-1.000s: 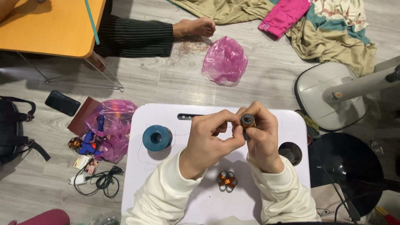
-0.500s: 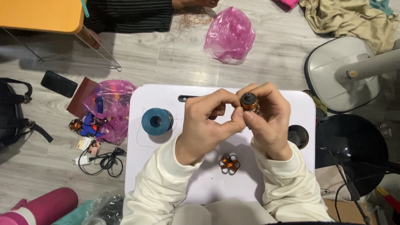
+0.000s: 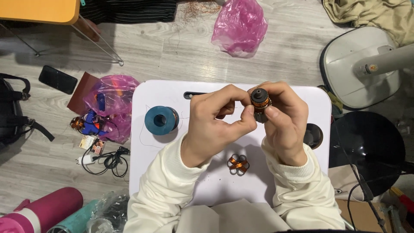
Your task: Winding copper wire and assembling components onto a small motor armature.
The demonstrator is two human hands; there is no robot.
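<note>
Above the white worktop (image 3: 172,172), the right hand (image 3: 282,125) grips a small copper-wound black motor core (image 3: 260,103) while the left hand (image 3: 215,123) pinches fine wire beside it. Winding seems underway; a blue wire spool (image 3: 159,120) sits near the left edge.

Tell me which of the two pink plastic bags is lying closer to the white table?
The pink bag holding blue and orange items, touching the white table's left edge. The other pink bag lies apart on the floor beyond the table.

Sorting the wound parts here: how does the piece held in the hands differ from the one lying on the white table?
The held coil piece is a dark cylinder, upright, gripped by the right hand and touched by the left hand. The flat coil piece is flower-shaped with round lobes, lying untouched on the table. Both carry copper-coloured winding.
</note>
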